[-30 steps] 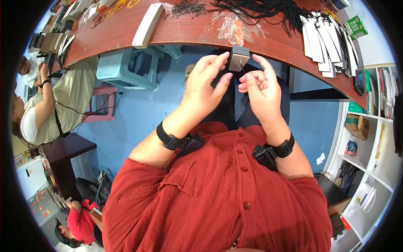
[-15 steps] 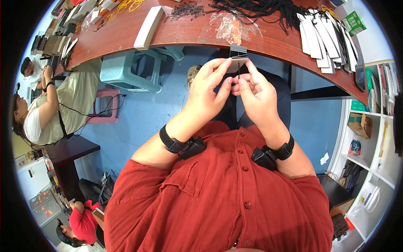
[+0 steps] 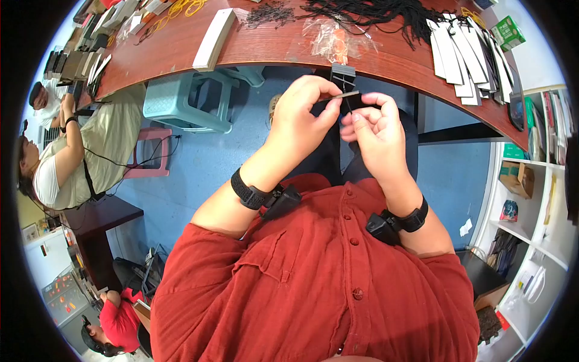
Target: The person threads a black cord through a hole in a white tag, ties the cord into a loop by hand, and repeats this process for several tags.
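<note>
My left hand [image 3: 303, 114] pinches a small flat card [image 3: 347, 95] between thumb and fingers, just short of the table edge. The card is thin and turned nearly edge-on. A thin black cord [image 3: 348, 106] hangs from it towards my right hand [image 3: 381, 130]. The thumb and fingers of my right hand close around the cord's lower end, which is partly hidden. Right beyond the card, a dark ridged block [image 3: 343, 73] sits at the table edge.
The red-brown table [image 3: 271, 45] bears a white stack of cards [image 3: 214, 39], clear plastic bags [image 3: 322, 36], black cords [image 3: 392, 17] and white strips [image 3: 458, 60]. Blue stools [image 3: 181, 102] stand underneath. A person [image 3: 66, 148] sits at left; white shelves [image 3: 525, 229] stand at right.
The card has tilted from showing its flat face to nearly edge-on. My right hand has come off the card's edge and moved slightly right and nearer, its fingers at the cord.
</note>
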`<state>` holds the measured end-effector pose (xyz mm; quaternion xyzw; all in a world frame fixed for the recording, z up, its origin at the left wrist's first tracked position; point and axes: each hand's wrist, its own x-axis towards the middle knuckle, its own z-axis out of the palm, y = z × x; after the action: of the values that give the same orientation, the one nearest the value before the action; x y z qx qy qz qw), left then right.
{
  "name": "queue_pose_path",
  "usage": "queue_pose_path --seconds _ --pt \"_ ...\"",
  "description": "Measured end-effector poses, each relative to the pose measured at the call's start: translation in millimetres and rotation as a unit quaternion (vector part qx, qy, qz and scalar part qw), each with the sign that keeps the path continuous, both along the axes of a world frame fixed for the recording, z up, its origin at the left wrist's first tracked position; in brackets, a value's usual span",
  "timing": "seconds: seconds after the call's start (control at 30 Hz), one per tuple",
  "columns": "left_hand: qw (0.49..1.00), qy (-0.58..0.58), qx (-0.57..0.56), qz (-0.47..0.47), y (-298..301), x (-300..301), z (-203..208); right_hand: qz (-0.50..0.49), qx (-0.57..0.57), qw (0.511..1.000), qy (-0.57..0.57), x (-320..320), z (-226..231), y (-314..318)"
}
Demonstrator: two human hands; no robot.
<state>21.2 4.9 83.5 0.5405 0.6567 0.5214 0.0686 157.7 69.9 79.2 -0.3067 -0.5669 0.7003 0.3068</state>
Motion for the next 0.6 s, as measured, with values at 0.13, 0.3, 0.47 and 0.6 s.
queue_pose_path --seconds 0.13,0.3,0.47,0.6 --pt "0.986 0.135 0.037 -0.096 -7 -1 -4 0.092 -0.095 0.989 -0.062 14 2 11" --pt "0.959 -0.257 -0.033 -0.112 -14 10 -9 0.090 -0.067 0.993 -0.048 16 -3 10" --pt "0.903 -0.394 -0.144 -0.094 12 -2 -4 0.061 0.008 0.994 -0.085 13 15 7" --pt "0.887 -0.429 -0.135 -0.106 4 -4 0 0.060 0.081 0.987 -0.127 16 18 11"
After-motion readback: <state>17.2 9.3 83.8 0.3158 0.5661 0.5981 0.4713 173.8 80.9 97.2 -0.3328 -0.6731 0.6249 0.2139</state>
